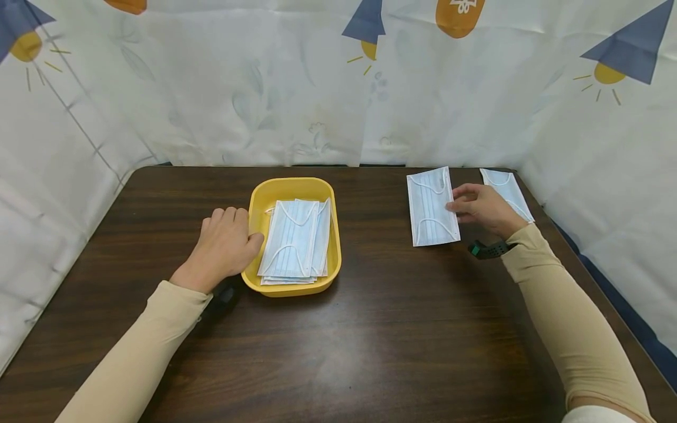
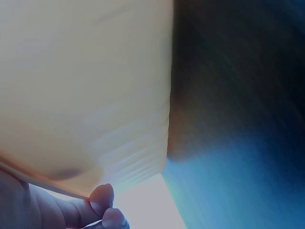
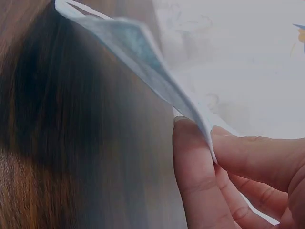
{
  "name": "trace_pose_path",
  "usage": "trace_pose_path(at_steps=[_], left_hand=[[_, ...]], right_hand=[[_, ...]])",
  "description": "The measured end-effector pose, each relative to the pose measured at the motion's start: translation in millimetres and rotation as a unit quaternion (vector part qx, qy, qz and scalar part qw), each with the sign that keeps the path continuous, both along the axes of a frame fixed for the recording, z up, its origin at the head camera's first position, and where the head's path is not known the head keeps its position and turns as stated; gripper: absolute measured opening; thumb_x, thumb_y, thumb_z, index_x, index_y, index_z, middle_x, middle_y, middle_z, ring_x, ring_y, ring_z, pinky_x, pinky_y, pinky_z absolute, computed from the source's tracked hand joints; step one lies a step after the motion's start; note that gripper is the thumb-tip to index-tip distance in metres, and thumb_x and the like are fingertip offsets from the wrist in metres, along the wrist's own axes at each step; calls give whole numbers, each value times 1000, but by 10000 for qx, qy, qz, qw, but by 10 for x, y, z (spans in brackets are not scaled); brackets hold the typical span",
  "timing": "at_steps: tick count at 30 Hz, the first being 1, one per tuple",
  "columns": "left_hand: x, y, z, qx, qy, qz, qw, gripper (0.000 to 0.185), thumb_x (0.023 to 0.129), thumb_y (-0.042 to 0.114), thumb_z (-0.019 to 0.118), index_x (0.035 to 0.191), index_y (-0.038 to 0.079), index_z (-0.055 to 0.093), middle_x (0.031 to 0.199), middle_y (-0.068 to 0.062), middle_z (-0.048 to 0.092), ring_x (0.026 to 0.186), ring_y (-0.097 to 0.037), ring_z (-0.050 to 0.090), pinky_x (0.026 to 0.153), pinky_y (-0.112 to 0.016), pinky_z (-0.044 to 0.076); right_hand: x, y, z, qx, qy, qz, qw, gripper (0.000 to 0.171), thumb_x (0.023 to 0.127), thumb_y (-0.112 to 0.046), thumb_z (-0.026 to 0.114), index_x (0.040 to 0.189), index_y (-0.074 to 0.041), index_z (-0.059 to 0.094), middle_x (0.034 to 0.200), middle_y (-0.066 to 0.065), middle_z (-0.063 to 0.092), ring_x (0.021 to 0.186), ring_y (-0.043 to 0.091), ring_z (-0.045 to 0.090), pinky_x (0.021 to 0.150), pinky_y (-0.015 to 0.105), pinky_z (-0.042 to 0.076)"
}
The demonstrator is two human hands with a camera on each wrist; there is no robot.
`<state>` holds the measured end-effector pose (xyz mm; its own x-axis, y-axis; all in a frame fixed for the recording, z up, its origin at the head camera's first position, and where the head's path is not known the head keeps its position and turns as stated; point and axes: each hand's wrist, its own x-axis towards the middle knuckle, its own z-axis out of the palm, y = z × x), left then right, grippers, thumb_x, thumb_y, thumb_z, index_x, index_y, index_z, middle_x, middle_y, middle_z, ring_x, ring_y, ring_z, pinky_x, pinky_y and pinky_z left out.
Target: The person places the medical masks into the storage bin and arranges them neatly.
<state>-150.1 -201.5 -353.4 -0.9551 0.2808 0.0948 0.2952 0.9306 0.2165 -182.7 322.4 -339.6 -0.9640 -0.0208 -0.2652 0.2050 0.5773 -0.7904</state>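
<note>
The right hand [image 1: 483,207] pinches the long edge of 1 flat, pleated face mask [image 1: 432,207] between thumb and fingertips [image 3: 195,162], lifting that edge off the dark wood-grain table [image 1: 402,329]; a 2nd mask [image 1: 509,191] lies just behind the knuckles. The left hand [image 1: 224,247] rests with relaxed fingers against the rim of the smooth yellow plastic tray [image 1: 257,202], beside its stacked masks [image 1: 296,241]. Judged step: picking up; next, a clean lift of thin, limp fabric.
</note>
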Motion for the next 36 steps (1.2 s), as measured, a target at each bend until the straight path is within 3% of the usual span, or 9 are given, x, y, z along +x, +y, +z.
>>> trace_pose_path(at_steps=[16,36], left_hand=[[7,-3,5,-16,1,-26,10000,33,95,25,43,96,-6,53,85,-17,49,84,-35,42,71,-42,32],[-3,-10,3,-44,-75,-46,10000,34,96,26,42,99,-6,53,87,-17,49,85,-35,42,72,-42,32]], right_hand=[[87,-179,24,-674,248,111,9974,42,96,-18,72,128,-2,51,94,-14,70,89,2,68,80,24,60],[138,-409,86,-281,379,82,9989,46,94,-25,75,131,-5,54,100,-8,70,92,9,69,82,31,62]])
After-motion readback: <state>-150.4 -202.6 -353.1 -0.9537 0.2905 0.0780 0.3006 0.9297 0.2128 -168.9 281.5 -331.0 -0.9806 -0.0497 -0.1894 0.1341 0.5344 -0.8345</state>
